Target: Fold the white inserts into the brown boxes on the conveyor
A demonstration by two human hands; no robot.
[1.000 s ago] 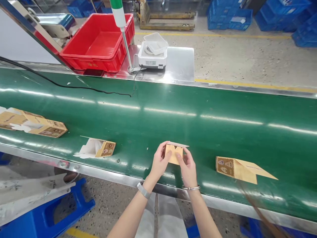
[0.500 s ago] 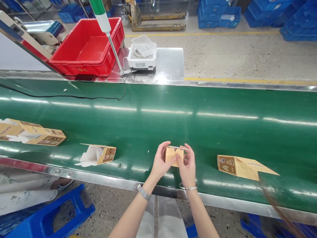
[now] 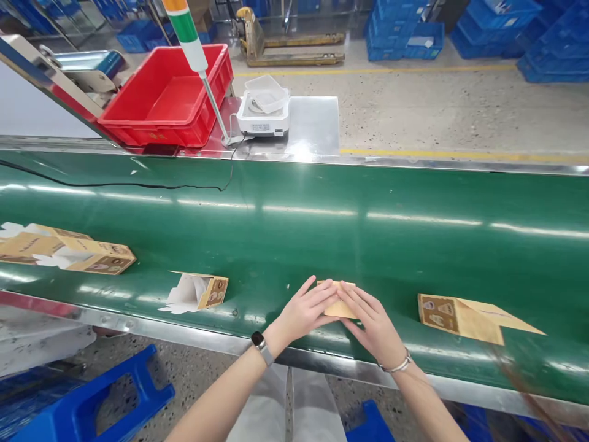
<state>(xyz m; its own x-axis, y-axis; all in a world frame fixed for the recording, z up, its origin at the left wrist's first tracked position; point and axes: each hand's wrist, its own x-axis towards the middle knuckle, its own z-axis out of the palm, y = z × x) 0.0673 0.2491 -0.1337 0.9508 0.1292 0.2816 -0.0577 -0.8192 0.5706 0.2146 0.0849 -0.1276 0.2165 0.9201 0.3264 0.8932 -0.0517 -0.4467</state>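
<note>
A small tan cardboard box (image 3: 341, 310) sits on the green conveyor belt in front of me, mostly covered by my hands. My left hand (image 3: 307, 313) lies over its left part with the fingers stretched out across the top. From the other side, my right hand (image 3: 372, 319) rests on the box, its fingers also straight and flat and its thumb low at the front edge. The fingertips of both hands nearly meet over the lid. To the left on the belt lies an open carton (image 3: 214, 293) with white flaps. Another tan carton (image 3: 460, 316) lies to the right, one long flap sticking out.
More open cartons (image 3: 101, 255) lie at the far left of the belt (image 3: 276, 245). Beyond the belt stand a red bin (image 3: 156, 132), a white scale (image 3: 262, 126) and a striped pole (image 3: 186, 37). A black cable (image 3: 175, 186) crosses the belt. Blue stools (image 3: 133, 393) stand below.
My fingers have gone from gripping the box's sides, thumbs on its front, to lying flat across its top. The view has shifted slightly, and objects on the belt appear further right.
</note>
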